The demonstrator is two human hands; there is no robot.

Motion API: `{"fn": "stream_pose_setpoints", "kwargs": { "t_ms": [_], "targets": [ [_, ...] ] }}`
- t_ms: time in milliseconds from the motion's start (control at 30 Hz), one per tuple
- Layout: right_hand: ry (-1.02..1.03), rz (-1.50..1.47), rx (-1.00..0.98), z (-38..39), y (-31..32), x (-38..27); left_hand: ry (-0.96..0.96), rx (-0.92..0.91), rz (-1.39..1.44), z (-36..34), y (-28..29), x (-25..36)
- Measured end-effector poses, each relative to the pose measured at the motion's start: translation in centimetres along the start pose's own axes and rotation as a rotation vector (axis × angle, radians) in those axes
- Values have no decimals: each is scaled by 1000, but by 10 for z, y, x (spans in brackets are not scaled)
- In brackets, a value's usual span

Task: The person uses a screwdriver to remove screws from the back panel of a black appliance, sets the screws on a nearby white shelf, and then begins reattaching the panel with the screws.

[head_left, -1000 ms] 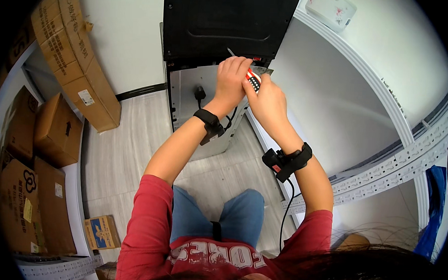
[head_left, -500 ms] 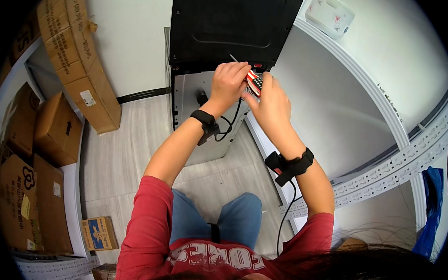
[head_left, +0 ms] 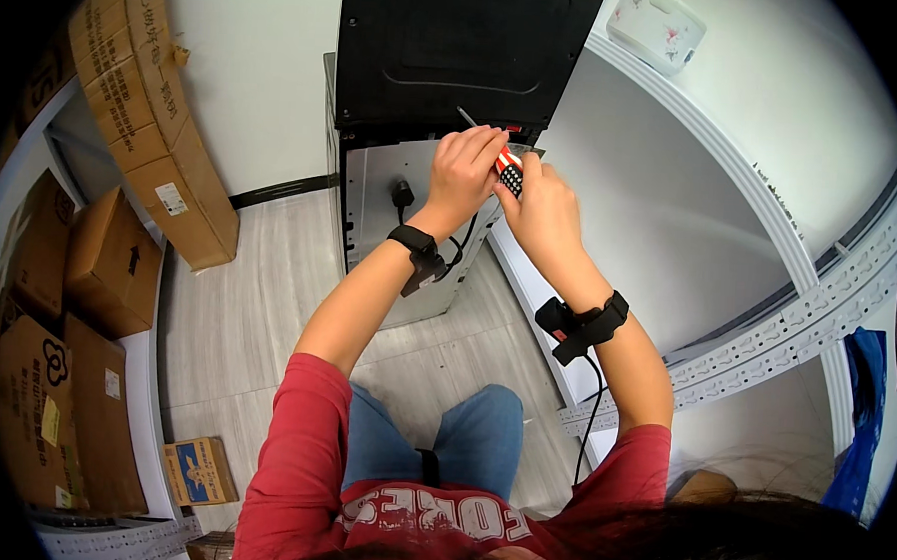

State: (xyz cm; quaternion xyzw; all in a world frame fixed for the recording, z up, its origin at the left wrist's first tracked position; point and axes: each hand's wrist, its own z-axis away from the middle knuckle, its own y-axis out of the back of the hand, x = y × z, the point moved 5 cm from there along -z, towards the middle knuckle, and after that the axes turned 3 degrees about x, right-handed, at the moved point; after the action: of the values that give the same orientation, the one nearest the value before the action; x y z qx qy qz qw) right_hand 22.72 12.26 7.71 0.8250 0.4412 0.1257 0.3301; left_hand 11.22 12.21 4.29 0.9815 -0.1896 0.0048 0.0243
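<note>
A screwdriver (head_left: 510, 173) with a red, white and black handle is held between my two hands, its thin grey shaft slanting up to the left. My left hand (head_left: 461, 175) has its fingers wrapped over the upper handle and covers part of the shaft. Around the lower end of the handle, the fingers of my right hand (head_left: 546, 206) are closed. Both hands are above the open top of a tall metal cabinet (head_left: 373, 167), just in front of its raised black panel (head_left: 459, 50). A black plug (head_left: 402, 192) with a cable shows inside, left of my left hand.
Cardboard boxes (head_left: 109, 265) fill a shelf on the left, and a long carton (head_left: 164, 137) leans by the wall. To the right stands a white shelving frame (head_left: 744, 393) with a white floral case (head_left: 655, 29) on top. A small box (head_left: 200, 471) lies on the floor.
My left hand has shifted slightly to the right, and more of the plug shows. The screwdriver's handle has turned a little, while both hands keep hold of it.
</note>
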Motion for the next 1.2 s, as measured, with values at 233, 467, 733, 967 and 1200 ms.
{"fn": "stream_pose_setpoints", "kwargs": {
  "t_ms": [233, 467, 733, 967, 1200],
  "targets": [
    [-314, -292, -147, -8, -5, 10, 35, 31, 5, 0, -3, -2],
    [128, 273, -71, -4, -13, -14, 24, 0, 23, 3, 0, -6],
    [-194, -120, -219, -24, -2, -3, 52, 85, 70, 0, 4, -11],
    [127, 386, -54, -14, -5, -13, 4, -9, 43, -4, 4, -10],
    [-421, -171, -502, -37, -1, 5, 35, 67, 46, -3, 2, -9]
  ]
}}
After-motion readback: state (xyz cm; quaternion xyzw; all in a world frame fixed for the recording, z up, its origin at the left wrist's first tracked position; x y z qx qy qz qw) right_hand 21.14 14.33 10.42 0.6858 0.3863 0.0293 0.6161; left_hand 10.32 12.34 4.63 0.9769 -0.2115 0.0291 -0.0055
